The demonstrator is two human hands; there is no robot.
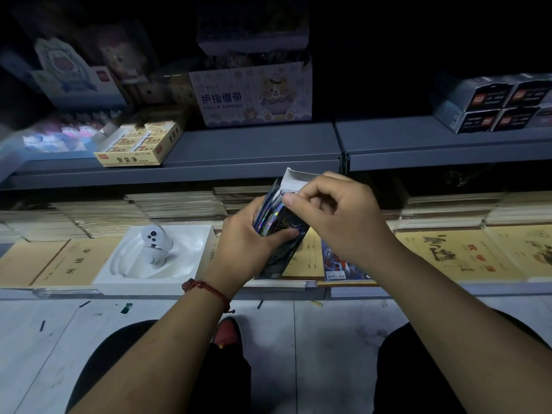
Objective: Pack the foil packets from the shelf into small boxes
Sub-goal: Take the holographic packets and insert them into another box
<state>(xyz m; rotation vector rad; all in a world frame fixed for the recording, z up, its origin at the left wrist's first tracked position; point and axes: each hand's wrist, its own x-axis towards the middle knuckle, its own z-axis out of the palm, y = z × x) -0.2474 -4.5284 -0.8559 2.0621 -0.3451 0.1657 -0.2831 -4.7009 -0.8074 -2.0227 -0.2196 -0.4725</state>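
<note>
Down the middle of the view, the left hand point(251, 239) is wrapped round a small box point(292, 225), dark-sided, its white flap point(295, 181) standing open and tipped toward twelve o'clock. Inside it sits a sheaf of foil packets point(270, 211), their holographic edges glinting and their tops poking out of the mouth at the box's eleven o'clock side. The left thumb lies across the front of the box and the fingers curl behind it, a firm grasp. The right hand point(339, 218) comes in from three o'clock with its fingers clenched in, forefinger and thumb nipping the top edge of the packets just below the flap. The packets sit between the two hands, touching both. At four o'clock of the box a blue-and-red packet point(340, 264) lies flat on yellow notebooks point(454, 255). Out at nine o'clock, a white tray point(191, 258) cradles a white controller point(156, 239) in its moulded hollow. On the grey shelf point(254, 147) above, at ten o'clock, an open yellow carton point(131, 160) holds rows of small yellow boxes. At twelve o'clock stands a carton marked FINGER BANDAGE point(227, 100), its contents too dark to read. At two o'clock, dark boxes point(493, 107) are stacked together.
</note>
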